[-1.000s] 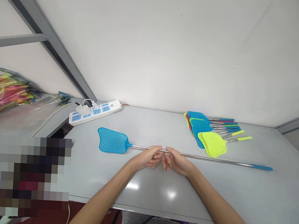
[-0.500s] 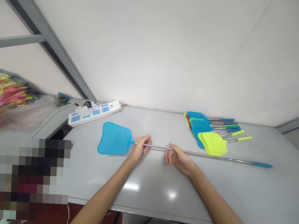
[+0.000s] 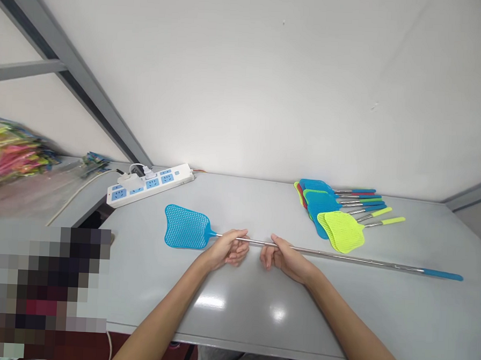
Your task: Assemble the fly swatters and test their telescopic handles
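Observation:
A blue fly swatter (image 3: 187, 228) with a long, drawn-out metal rod lies across both my hands, its mesh head to the left and its blue handle to the right. My left hand (image 3: 229, 247) is closed around the rod a little right of the head, thumb on top. Further along, my right hand (image 3: 281, 254) pinches the same rod between thumb and curled fingers. Behind and to the right, a pile of shorter fly swatters (image 3: 323, 206) in blue, red and green lies with yellow-green ones (image 3: 344, 232) on top, handles pointing right.
A white power strip (image 3: 151, 185) with plugs sits at the back left of the grey table (image 3: 258, 304). Bags of colourful items (image 3: 16, 155) lie on a surface at far left. A white wall (image 3: 269, 95) stands behind the table.
The blue fly swatter has shifted right and its head looks more tilted. My left hand now grips the rod slightly farther from the head. My right hand stays nearly in place.

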### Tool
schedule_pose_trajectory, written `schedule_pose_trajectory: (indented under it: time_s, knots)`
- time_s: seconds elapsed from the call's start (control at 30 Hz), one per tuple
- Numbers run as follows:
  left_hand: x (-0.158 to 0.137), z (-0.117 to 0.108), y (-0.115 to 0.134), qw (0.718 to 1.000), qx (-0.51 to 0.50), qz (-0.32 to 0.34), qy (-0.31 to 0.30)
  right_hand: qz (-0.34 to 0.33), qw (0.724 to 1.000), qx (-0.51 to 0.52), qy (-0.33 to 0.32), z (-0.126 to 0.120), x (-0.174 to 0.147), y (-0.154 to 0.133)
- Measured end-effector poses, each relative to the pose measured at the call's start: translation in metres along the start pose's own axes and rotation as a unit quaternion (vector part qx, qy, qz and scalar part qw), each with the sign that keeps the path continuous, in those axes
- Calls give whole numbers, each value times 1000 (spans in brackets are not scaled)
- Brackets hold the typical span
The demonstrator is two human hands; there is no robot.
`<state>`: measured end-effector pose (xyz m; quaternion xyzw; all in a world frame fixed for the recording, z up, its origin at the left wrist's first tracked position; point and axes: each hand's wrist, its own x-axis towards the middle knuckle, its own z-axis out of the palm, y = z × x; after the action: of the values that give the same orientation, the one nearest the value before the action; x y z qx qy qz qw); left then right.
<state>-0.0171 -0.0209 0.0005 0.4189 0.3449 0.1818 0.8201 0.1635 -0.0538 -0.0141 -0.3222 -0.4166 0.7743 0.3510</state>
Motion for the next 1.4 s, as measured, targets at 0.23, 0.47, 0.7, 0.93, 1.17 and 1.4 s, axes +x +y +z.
schedule_pose_trajectory:
  time_s: [0.23, 0.47, 0.7, 0.93, 1.17, 1.4]
  knots:
    - [3, 1, -4, 999, -18, -21, -22, -7, 1000, 5, -3, 0, 1, 1]
    - [3, 6, -6, 998, -20, -53, -37, -6, 1000, 0, -6, 4, 0, 0]
    - [3, 14, -8, 997, 13, -45, -65, 7, 1000, -2, -15, 5, 0, 4]
    - [15, 18, -15, 999, -34, 28, -18, 16, 1000, 10, 22, 7, 5, 6]
    - [25, 17, -16, 976, -4, 164, 140, 22, 993, -25, 110, 16, 5, 1]
    - [17, 12, -22, 933, -6, 299, 198, -14, 981, -96, 166, 9, 0, -4]
